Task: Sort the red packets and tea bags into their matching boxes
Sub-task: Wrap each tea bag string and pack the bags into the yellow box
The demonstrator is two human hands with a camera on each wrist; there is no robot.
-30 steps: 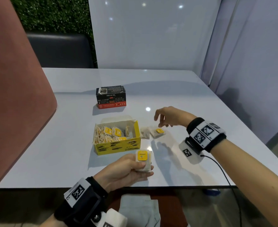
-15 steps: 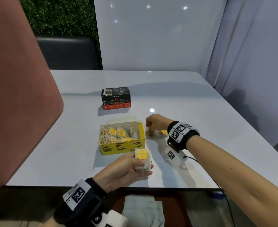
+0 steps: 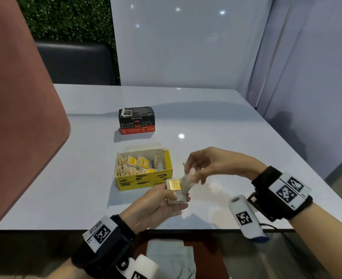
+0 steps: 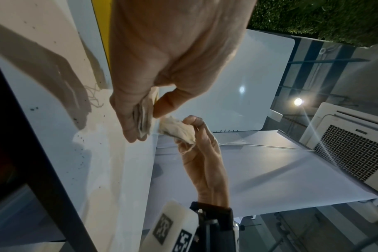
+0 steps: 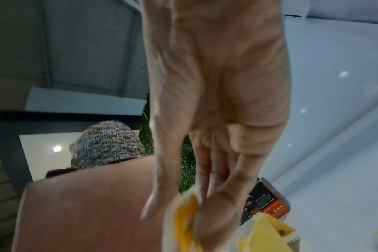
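An open yellow box [image 3: 144,179] full of tea bags with yellow tags stands mid-table. Behind it stands a closed black and red box [image 3: 137,120]. My left hand [image 3: 162,200] holds a small stack of tea bags [image 3: 175,188], yellow tag on top, just in front of the yellow box's right corner. My right hand [image 3: 194,172] pinches more tea bags [image 3: 188,181] and brings them against that stack. The left wrist view shows my left hand [image 4: 140,117] gripping the stack [image 4: 144,119] and the right hand's tea bags [image 4: 177,130] beside it. In the right wrist view, my right hand [image 5: 194,209] holds tea bags [image 5: 183,218], blurred.
A pink padded chair back [image 3: 19,117] rises at the table's left edge. White partition panels [image 3: 186,47] close the far and right sides. Folded pale cloth [image 3: 170,258] lies below the table's near edge. The white tabletop [image 3: 216,121] stretches to the right.
My right hand picked the tea bags off the table right of the yellow box and carried them toward me to the left hand's stack. The left hand stayed roughly in place.
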